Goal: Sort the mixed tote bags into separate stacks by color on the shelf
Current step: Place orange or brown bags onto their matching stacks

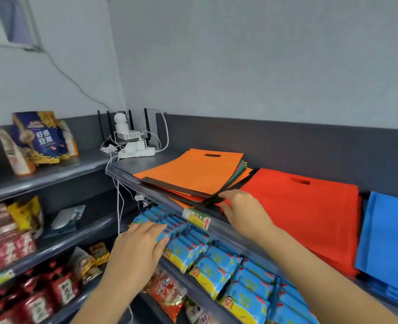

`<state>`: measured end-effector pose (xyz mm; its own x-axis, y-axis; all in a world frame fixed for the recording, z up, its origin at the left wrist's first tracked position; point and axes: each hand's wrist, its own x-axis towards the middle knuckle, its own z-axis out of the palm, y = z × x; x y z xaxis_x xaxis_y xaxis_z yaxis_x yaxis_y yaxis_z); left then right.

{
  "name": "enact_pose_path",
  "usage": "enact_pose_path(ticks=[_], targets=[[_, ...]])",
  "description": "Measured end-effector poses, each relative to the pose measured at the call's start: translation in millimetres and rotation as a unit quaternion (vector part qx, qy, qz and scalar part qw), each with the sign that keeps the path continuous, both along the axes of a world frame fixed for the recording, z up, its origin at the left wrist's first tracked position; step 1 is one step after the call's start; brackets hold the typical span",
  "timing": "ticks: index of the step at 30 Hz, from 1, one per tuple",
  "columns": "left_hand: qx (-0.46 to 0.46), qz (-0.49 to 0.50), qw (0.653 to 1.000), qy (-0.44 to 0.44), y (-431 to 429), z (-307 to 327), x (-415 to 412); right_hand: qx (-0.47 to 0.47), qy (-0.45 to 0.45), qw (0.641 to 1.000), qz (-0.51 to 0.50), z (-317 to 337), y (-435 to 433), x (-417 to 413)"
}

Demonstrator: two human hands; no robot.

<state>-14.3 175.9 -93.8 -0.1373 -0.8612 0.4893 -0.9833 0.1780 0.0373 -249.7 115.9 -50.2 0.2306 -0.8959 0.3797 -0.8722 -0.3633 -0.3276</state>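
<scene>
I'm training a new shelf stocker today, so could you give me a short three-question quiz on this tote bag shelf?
1. True or false: an orange bag lies on top of the mixed stack.
2. Which stack lies just to the right of the mixed stack? A) blue B) red C) green
3. Fill in: the right hand pinches the mixed stack's near corner with its fingers, while the left hand is over the ____ snack packets on the shelf below.

Key: 1 true; 2 B, the red stack; 3 blue.
</scene>
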Motion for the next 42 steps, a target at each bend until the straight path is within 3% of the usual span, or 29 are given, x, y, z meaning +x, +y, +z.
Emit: enact_pose_path(ticks=[4, 11, 17, 22, 25, 29, 32, 34, 35, 36, 38, 42], targets=[[-0.002, 0.013, 1.0, -0.001, -42.8, 13.9, 14.3, 0.079, 0.009, 0.997, 0.002, 11.9, -61.1, 15.7], [-0.022, -0.001, 1.0, 0.012, -109.7, 30.4, 23.4, 0.195, 0.107, 0.975, 0.0, 8.5, -132.8, 39.6], [-0.04, -0.075, 0.996, 0.009, -166.6, 41.5, 26.5, 0.086, 0.159, 0.983, -0.038, -1.3, -144.5, 47.6], [0.061, -0.138, 0.988, -0.005, -217.5, 47.5, 29.7, 0.067, 0.144, 0.984, -0.086, 1.5, -139.9, 53.6], [0.109, -0.149, 0.982, -0.035, -241.9, 48.1, 33.0, 0.08, 0.056, 0.987, -0.128, 0.9, -137.5, 53.4], [0.093, -0.172, 0.979, -0.05, -257.1, 48.1, 38.2, 0.007, -0.16, 0.963, -0.219, 7.2, -129.7, 39.7], [-0.006, -0.243, 0.97, -0.017, -258.6, 46.1, 37.7, 0.053, -0.34, 0.89, -0.299, 20.7, -118.4, 31.7], [-0.067, -0.289, 0.955, -0.018, -251.5, 47.4, 31.3, 0.174, -0.491, 0.799, -0.301, 29.0, -107.5, 28.3], [-0.101, -0.302, 0.947, -0.03, -247.2, 48.4, 28.7, 0.218, -0.535, 0.765, -0.286, 31.8, -101.5, 28.0], [-0.13, -0.314, 0.94, -0.042, -242.7, 49.6, 26.2, 0.236, -0.547, 0.755, -0.273, 32.4, -97.2, 27.5], [-0.138, -0.336, 0.93, -0.052, -234.4, 48.2, 21.6, 0.209, -0.511, 0.782, -0.291, 24.3, -92.8, 25.9], [-0.077, -0.354, 0.93, -0.062, -230.4, 36.8, 13.7, 0.054, -0.298, 0.871, -0.387, 10.6, -76.5, 23.8]])
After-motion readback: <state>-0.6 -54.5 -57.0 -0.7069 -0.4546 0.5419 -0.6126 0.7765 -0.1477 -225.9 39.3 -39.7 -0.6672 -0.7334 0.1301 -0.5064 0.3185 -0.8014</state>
